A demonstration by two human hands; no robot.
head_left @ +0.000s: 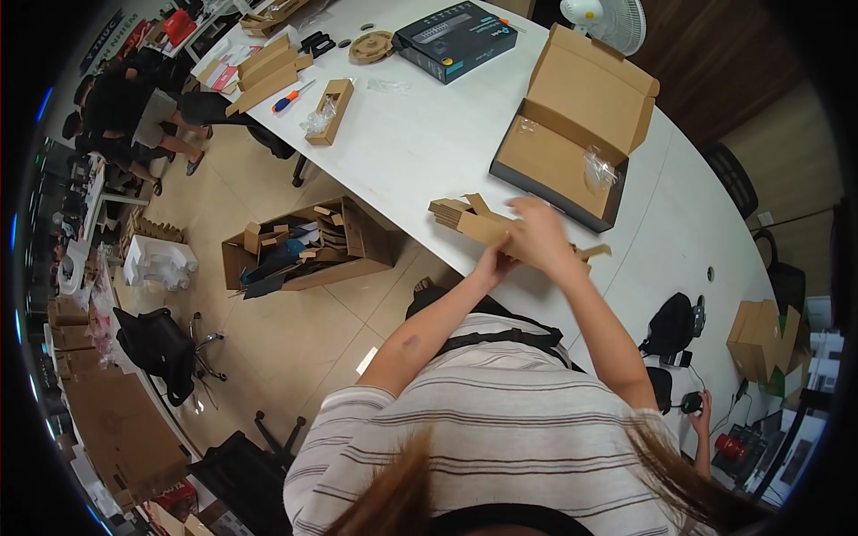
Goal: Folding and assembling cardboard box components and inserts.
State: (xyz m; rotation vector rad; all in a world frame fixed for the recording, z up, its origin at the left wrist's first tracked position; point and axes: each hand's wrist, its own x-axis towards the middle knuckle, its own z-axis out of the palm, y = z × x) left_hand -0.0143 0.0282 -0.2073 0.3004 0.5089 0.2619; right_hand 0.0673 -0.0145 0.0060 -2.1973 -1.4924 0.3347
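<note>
left hand [493, 261]: up at the near edge of the white surface [429, 143], fingers closed on the underside of the folded cardboard insert [466, 220], gripping it from below.
right hand [539, 234]: on top of the same insert, back of the hand to the camera; fingers curl over the card, but how tightly they clamp it i cannot tell from here.
folded cardboard insert: brown corrugated piece, held just above the surface's near edge, between both hands; one end pokes out to the left of the hands with its flaps fanned, a small tab [593, 253] shows out on the right.
long axis: runs roughly along the near edge, left end a little farther from the person, right end a little nearer; it lies close to flat, slightly tilted.
open box [572, 161]: dark tray with a brown liner and the lid flipped up, just beyond the hands toward the far right edge; a clear plastic bag [600, 168] sits in it.
dark printed box [456, 37]: closed, at the far edge of the surface.
small open carton [331, 111]: toward the left edge, clear wrap beside it; a screwdriver [292, 96] lies just left of it.
floor: a cardboard box of scraps [304, 252] stands below the surface's left edge.
</note>
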